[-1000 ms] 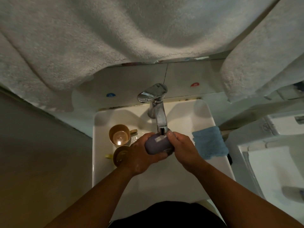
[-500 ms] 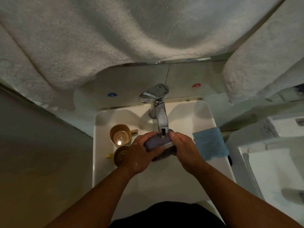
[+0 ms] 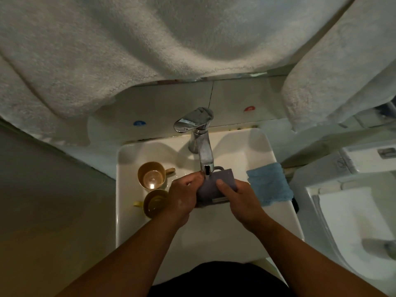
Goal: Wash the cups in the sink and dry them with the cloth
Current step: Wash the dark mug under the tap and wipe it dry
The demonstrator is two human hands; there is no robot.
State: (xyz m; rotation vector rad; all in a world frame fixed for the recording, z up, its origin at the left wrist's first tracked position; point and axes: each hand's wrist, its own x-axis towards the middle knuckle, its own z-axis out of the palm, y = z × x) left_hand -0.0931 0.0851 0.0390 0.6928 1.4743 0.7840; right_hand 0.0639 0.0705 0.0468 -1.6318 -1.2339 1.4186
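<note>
Under the chrome tap (image 3: 202, 144) I hold a grey-purple cup (image 3: 211, 188) over the white sink (image 3: 214, 228). My left hand (image 3: 183, 197) grips its left side and my right hand (image 3: 240, 200) grips its right side, thumb across the front. The cup's handle shows at its far edge by the spout. Two golden cups stand at the sink's left: one upright (image 3: 151, 175), one (image 3: 154, 203) partly hidden behind my left hand. A folded blue cloth (image 3: 269, 183) lies on the sink's right rim.
Large white towels (image 3: 150, 50) hang overhead and at the right (image 3: 342, 71), close above the tap. A white toilet (image 3: 353, 221) stands to the right of the sink. Blue (image 3: 139, 123) and red (image 3: 249, 108) dots mark the wall behind the tap.
The cup has been turned in my hands under the spout; its handle now shows at the far side, and my right thumb has moved across its front.
</note>
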